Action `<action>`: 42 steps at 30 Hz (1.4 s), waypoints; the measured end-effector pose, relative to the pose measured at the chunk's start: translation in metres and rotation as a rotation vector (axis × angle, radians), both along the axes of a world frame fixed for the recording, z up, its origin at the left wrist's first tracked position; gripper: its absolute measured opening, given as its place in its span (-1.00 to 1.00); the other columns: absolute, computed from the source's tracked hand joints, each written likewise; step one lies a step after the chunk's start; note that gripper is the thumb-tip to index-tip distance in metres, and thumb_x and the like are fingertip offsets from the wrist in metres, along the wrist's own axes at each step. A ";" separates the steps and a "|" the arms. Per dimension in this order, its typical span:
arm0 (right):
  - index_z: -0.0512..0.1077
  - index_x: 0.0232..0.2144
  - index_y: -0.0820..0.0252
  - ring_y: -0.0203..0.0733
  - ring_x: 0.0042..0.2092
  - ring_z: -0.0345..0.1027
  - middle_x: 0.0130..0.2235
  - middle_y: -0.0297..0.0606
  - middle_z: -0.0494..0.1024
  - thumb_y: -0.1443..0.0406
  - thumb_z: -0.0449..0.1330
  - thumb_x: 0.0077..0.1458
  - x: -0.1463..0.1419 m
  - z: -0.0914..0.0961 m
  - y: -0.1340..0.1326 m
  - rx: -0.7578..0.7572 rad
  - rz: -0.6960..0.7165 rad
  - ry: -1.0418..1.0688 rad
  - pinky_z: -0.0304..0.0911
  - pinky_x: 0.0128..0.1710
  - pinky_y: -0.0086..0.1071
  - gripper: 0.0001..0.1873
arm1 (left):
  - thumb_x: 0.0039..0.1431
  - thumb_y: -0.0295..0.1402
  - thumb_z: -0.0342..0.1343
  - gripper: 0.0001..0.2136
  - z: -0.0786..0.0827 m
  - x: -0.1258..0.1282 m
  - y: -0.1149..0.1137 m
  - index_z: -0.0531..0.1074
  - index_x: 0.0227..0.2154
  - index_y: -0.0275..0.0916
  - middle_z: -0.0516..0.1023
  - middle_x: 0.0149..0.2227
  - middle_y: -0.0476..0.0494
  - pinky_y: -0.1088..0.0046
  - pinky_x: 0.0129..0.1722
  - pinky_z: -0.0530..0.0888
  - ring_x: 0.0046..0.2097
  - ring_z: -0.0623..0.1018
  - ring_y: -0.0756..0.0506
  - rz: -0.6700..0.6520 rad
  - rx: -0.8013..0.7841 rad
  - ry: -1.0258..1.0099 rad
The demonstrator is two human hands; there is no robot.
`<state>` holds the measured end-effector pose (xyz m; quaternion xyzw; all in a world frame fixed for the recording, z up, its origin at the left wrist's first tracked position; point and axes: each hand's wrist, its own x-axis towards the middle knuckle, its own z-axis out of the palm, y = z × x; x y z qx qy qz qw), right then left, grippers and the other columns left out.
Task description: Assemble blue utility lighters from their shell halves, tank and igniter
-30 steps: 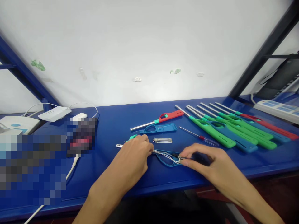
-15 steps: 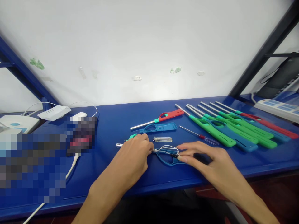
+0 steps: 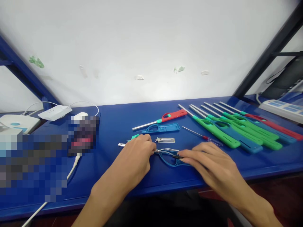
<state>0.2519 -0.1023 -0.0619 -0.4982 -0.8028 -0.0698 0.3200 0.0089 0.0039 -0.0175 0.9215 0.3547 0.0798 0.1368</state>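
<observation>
My left hand (image 3: 139, 151) is closed round the metal tube (image 3: 121, 145) of a taken-apart long lighter, near where the tube meets the blue handle shell (image 3: 169, 163). White wires (image 3: 167, 150) loop over that shell. At its finger opening my right hand (image 3: 210, 160) pinches a small black part (image 3: 177, 156); the fingers hide much of it and the handle's end. Just behind lies a clear fuel tank (image 3: 165, 140). A teal piece (image 3: 135, 136) shows beyond my left knuckles. Further back rests the other blue handle half (image 3: 163, 127), inner side up.
A red long lighter (image 3: 174, 115) lies behind the parts. A screwdriver (image 3: 205, 138) is right of the tank. Several green, blue and red lighters (image 3: 215, 130) fan out on the right. At left are a blurred phone (image 3: 82, 137), white cable (image 3: 74, 167) and white box (image 3: 55, 112).
My right fingers have drawn closer together and pressed lower over the black part. The wire loop lies flatter along the shell. My left hand stays in place.
</observation>
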 end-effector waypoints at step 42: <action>0.51 -0.26 0.05 -0.15 -0.18 0.50 -0.23 -0.33 0.60 0.31 0.28 0.35 -0.004 0.001 0.004 -0.053 -0.131 0.149 0.34 -0.03 -0.24 -0.92 | 0.43 -0.51 -0.04 -0.73 0.003 0.003 -0.001 0.59 -0.18 -0.20 0.59 -0.13 -0.20 0.20 0.04 0.48 -0.08 0.58 -0.21 -0.023 0.055 0.069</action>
